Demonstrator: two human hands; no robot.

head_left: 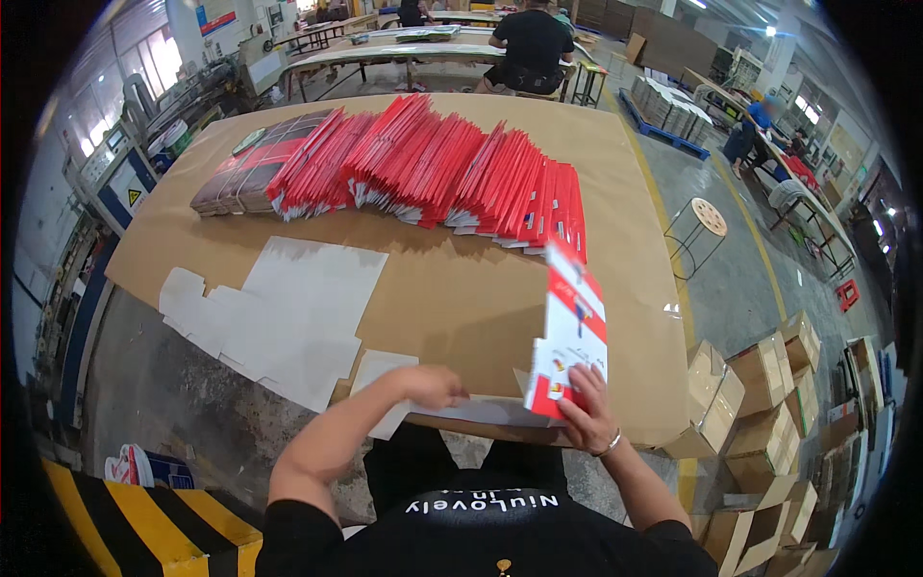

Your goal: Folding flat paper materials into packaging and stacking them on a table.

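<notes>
My right hand grips the near end of a flat red-and-white folded carton, which stands tilted over the table's near right edge. My left hand rests closed on a white unfolded carton blank at the near edge of the brown table. A long row of red-and-white folded cartons leans in overlapping stacks across the middle of the table. White die-cut blanks lie spread at the near left.
A dark bundled stack sits at the row's left end. Open cardboard boxes stand on the floor to the right, near a round stool. A person in black sits at a far table. A yellow-black striped barrier is lower left.
</notes>
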